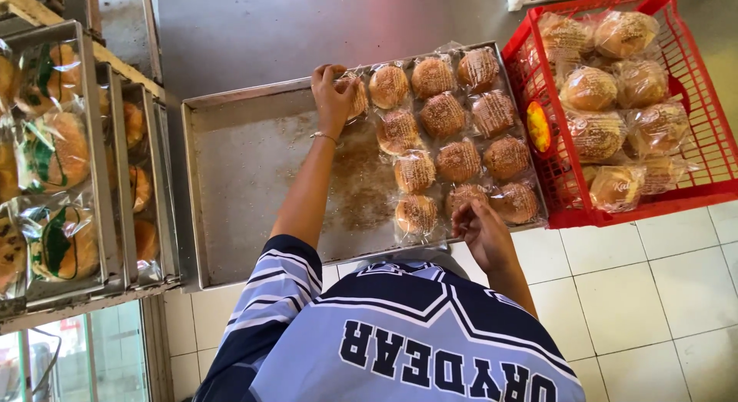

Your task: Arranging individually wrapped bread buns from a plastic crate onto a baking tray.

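Closed over a wrapped bun [356, 94], the left hand [332, 94] sits at the metal tray's [231, 210] far rim; bare tray lies left. Right hand [483, 231], loosely open, touches near-edge buns [463, 196]. Beyond it, a red basket [692, 188] holds more.
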